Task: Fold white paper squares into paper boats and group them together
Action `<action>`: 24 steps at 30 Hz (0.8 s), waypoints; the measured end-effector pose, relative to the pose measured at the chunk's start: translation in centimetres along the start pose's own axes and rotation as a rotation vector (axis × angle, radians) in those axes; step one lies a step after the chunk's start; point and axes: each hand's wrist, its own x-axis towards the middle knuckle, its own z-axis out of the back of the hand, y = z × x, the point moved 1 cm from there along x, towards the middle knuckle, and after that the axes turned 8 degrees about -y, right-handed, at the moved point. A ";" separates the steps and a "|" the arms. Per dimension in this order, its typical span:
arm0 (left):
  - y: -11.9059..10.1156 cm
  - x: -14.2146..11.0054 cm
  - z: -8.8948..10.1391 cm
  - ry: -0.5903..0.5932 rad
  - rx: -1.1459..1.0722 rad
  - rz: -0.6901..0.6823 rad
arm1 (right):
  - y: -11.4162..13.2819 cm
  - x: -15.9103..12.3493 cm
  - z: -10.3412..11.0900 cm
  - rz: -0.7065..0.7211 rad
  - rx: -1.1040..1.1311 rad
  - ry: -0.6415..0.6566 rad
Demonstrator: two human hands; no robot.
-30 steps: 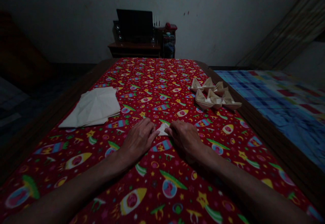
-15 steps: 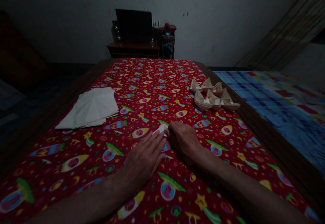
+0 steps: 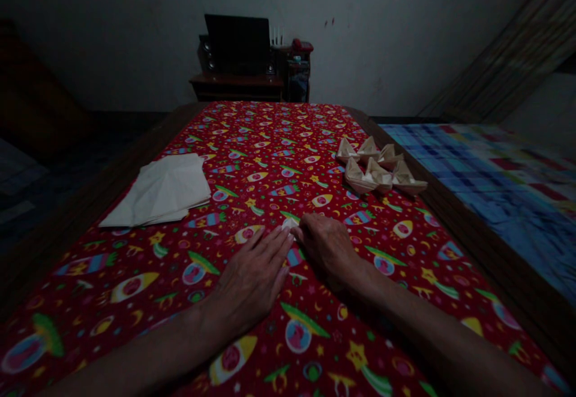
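On the red patterned cloth [image 3: 270,163], a small folded piece of white paper [image 3: 289,224] lies between my two hands, mostly covered by fingers. My left hand [image 3: 254,271] rests flat with its fingers stretched out, the tips touching the paper's near left side. Curled fingers of my right hand [image 3: 326,247] pinch the paper at its right edge. A stack of creased white paper sheets [image 3: 166,187] lies to the left. Over on the right stand several folded paper boats [image 3: 378,172], grouped in two rows.
Brown table edges [image 3: 490,283] border the cloth. Beyond the far end are a dark monitor [image 3: 237,43] on a wooden desk [image 3: 238,82] and a red telephone [image 3: 302,45]. A blue checked cover [image 3: 454,181] lies to the right, below a net-like curtain [image 3: 499,55].
My left hand has slid slightly back and left along the paper, and its fingers have spread a little. The right hand stays at the paper almost unmoved.
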 end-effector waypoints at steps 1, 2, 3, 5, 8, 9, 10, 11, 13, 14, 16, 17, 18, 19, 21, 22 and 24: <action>0.0 0.1 0.1 0.012 0.003 0.002 | 0.0 0.0 0.0 0.003 -0.006 -0.012; 0.1 0.1 0.1 0.021 0.007 0.001 | 0.1 0.0 0.1 0.004 -0.012 -0.027; 0.1 0.2 0.2 0.028 0.013 -0.001 | 0.2 0.0 0.3 0.002 -0.024 -0.044; 0.1 0.3 0.3 0.035 0.025 -0.006 | 0.5 -0.1 0.7 0.016 -0.058 -0.072; 0.1 0.4 0.3 0.032 0.034 -0.010 | 1.3 -0.9 1.3 0.204 -0.033 -0.062; 0.1 0.4 0.3 0.031 0.036 -0.008 | 1.4 -1.3 1.5 0.290 0.002 -0.046; 0.2 0.3 0.4 0.031 0.039 -0.006 | 1.4 -1.7 1.5 0.350 0.029 -0.029; 0.2 0.3 0.4 0.030 0.042 -0.004 | 1.3 -2.1 1.5 0.379 0.043 -0.009; 0.5 0.1 0.5 0.032 0.061 0.002 | 0.8 -2.8 1.4 0.404 0.039 0.037; 0.6 0.0 0.6 0.036 0.075 0.003 | 0.5 -3.1 1.4 0.411 0.032 0.056; 0.9 -0.2 0.8 0.048 0.112 0.005 | 0.1 -3.4 1.4 0.432 0.017 0.072; 1.1 -0.2 0.9 0.058 0.133 0.005 | 0.0 -3.6 1.4 0.442 0.010 0.072; 1.3 -0.3 1.0 0.064 0.155 0.006 | -0.1 -3.7 1.5 0.446 0.001 0.069; 1.4 -0.4 1.1 0.066 0.178 0.005 | -0.1 -3.8 1.6 0.445 -0.012 0.067; 1.7 -0.5 1.3 0.062 0.217 0.003 | -0.1 -4.0 1.7 0.440 -0.038 0.065; 1.8 -0.6 1.4 0.059 0.231 0.000 | -0.1 -4.2 1.7 0.434 -0.050 0.061; 2.0 -0.6 1.5 0.047 0.238 -0.011 | -0.2 -4.5 1.7 0.425 -0.069 0.050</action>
